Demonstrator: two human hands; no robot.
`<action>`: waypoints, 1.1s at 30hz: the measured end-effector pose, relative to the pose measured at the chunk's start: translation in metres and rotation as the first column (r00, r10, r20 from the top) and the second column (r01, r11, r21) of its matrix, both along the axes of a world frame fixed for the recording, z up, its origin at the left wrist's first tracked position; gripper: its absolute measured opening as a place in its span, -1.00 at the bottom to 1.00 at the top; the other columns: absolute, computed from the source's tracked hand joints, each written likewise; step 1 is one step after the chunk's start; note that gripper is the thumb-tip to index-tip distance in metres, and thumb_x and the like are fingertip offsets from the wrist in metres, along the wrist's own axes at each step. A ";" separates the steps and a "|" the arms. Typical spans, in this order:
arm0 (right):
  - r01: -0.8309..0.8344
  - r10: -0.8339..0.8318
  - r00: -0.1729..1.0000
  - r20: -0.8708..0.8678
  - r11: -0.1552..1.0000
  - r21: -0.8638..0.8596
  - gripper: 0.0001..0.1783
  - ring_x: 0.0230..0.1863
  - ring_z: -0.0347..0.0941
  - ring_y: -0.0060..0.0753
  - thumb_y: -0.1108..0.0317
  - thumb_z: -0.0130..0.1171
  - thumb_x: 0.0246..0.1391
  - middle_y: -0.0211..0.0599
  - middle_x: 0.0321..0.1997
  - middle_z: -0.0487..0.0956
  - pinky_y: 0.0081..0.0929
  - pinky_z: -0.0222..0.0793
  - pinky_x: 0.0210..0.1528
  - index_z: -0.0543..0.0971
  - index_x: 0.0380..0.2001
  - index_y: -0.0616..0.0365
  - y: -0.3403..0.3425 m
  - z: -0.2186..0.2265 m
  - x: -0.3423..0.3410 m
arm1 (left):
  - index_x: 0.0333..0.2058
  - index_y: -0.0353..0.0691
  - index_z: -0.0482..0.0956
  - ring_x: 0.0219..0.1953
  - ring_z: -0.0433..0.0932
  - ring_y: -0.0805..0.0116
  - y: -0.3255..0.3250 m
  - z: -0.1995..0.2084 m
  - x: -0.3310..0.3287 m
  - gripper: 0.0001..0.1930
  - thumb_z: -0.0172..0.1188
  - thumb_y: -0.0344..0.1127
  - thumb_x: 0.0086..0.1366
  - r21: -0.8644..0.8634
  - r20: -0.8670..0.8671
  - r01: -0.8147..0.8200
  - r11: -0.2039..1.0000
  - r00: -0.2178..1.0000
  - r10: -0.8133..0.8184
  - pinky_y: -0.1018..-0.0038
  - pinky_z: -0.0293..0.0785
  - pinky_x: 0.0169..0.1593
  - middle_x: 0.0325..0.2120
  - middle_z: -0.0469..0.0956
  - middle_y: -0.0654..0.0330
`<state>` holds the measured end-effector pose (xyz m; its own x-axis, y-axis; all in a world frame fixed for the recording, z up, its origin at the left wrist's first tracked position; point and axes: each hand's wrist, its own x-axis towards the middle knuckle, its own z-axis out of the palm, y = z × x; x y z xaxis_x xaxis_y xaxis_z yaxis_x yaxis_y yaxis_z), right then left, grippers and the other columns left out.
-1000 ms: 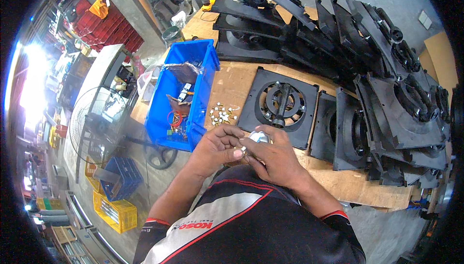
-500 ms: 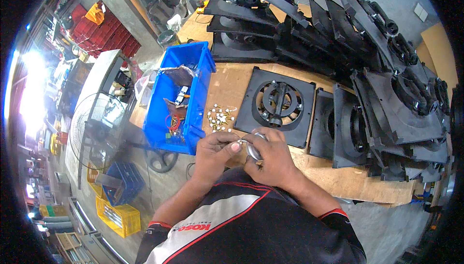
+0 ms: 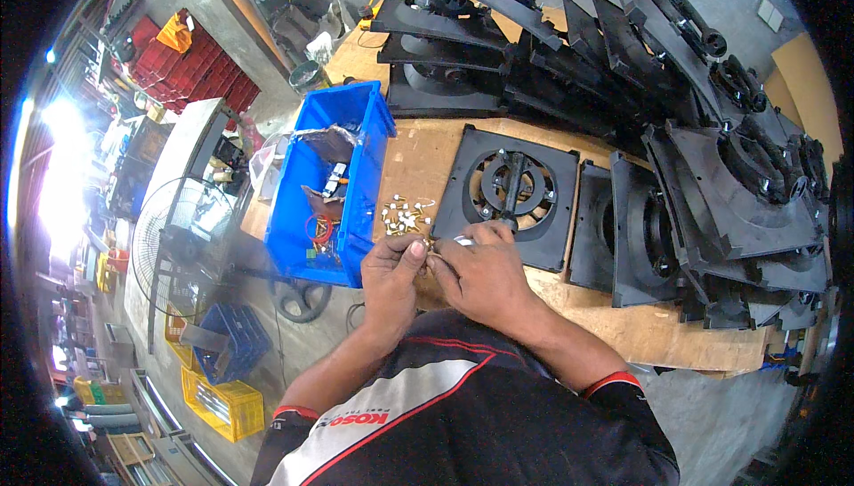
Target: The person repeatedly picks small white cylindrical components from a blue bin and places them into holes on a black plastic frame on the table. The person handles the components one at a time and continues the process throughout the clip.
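Note:
My left hand (image 3: pixel 391 274) is closed, its thumb and forefinger pinching a small brass fitting (image 3: pixel 431 245) that is mostly hidden. My right hand (image 3: pixel 485 274) meets it there, thumb and forefinger at the same fitting. Curled under the right fingers is a round white-grey tape roll (image 3: pixel 463 240), of which only an edge shows. Just beyond the hands, a loose pile of small brass fittings with white ends (image 3: pixel 406 217) lies on the wooden table (image 3: pixel 418 152). A black square panel with a round vented centre and crossbar (image 3: pixel 463 192) lies flat, right of the pile.
A blue bin (image 3: pixel 366 201) with small parts and a red wire loop stands left of the pile. Stacks of black panels (image 3: pixel 605 77) fill the table's back and right. A caged fan (image 3: pixel 178 237) and a yellow crate (image 3: pixel 222 406) stand on the left.
Both hands have shifted slightly, and the right has turned over, so the tape roll that showed broadly is now mostly covered. The fingertips of both hands have come together at the fitting.

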<state>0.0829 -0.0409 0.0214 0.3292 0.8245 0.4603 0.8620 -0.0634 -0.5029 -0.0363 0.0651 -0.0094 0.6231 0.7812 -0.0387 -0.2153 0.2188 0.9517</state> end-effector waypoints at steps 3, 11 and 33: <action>-0.045 0.039 0.988 -0.150 0.998 -0.035 -0.76 -0.21 0.48 0.07 0.24 0.19 0.12 -0.05 -0.36 0.60 -0.06 0.27 -0.08 0.63 -0.29 0.20 0.001 0.001 0.003 | -0.21 -0.34 0.58 -0.34 0.50 0.53 0.000 0.000 0.002 -0.77 0.30 -0.28 0.32 0.076 -0.022 -0.007 0.997 1.000 0.009 0.58 0.43 -0.23 -0.40 0.59 0.24; -0.248 0.221 0.518 -0.826 0.963 0.103 -0.69 -0.47 0.50 -0.55 0.24 0.06 0.33 -0.35 -0.44 0.53 -0.54 0.41 -0.43 0.61 -0.22 0.30 -0.007 -0.020 0.007 | -0.33 -0.24 0.63 -0.32 0.62 0.24 0.019 -0.002 -0.001 -0.80 0.45 -0.36 0.09 0.808 -0.044 0.007 0.590 0.998 0.048 0.41 0.53 -0.21 -0.39 0.62 0.13; -0.191 0.191 0.980 -0.063 0.981 -0.007 -0.73 -0.04 0.45 0.05 0.29 0.22 0.07 -0.04 -0.13 0.58 -0.07 0.28 0.11 0.62 -0.17 0.17 -0.018 -0.002 0.009 | 0.06 -0.32 0.51 -0.29 0.60 0.47 0.033 0.041 -0.024 -0.66 0.20 -0.46 0.31 0.007 -0.285 0.582 0.813 0.781 -0.556 0.52 0.56 -0.19 -0.27 0.62 0.17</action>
